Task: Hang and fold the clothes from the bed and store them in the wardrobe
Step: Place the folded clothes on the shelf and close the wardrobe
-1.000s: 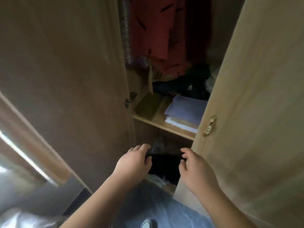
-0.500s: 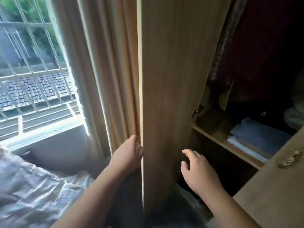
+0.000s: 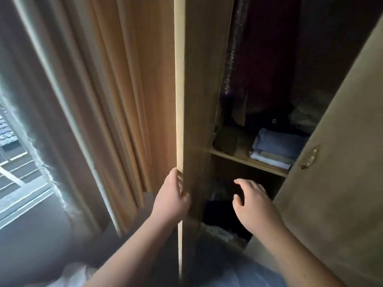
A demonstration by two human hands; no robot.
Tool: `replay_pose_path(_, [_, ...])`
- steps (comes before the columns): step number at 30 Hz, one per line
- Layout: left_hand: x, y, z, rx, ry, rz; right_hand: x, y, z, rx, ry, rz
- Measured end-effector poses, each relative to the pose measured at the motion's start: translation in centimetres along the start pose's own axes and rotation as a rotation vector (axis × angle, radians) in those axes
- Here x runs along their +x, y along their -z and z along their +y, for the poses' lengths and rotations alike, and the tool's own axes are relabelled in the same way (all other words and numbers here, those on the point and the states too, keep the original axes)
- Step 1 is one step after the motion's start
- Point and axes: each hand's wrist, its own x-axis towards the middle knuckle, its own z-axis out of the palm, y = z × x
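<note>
Grips the edge of the open left wardrobe door with the left hand, thumb curled onto its inner face. Holds the right hand empty, fingers loosely spread, before the lower compartment. Above it, on the shelf, folded clothes; higher, dark red hanging garments. Left of the door, a curtain.

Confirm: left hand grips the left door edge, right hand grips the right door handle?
No. Head view: left hand grips the door edge, but the right hand hovers open before the lower compartment, off the handle.
</note>
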Motion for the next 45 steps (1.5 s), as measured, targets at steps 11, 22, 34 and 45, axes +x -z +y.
replay_pose_path(11, [1.1,-12.0,8.4,0.160,-0.501,-0.268,-3.3,6.6,9.3,0.045,-0.237,0.170])
replay_pose_path(22, [9.0,-25.1,17.0,0.246,-0.714,-0.135,5.2,13.8,19.7,-0.093,0.075,0.397])
replay_pose_path(34, [14.4,-32.3,19.6,0.499,-0.707,0.010,19.3,19.5,24.2,-0.570,0.624,0.370])
replay_pose_path(45, [17.5,-35.6,21.9,0.551,-0.578,0.006,23.8,20.7,28.1,-0.886,0.560,0.269])
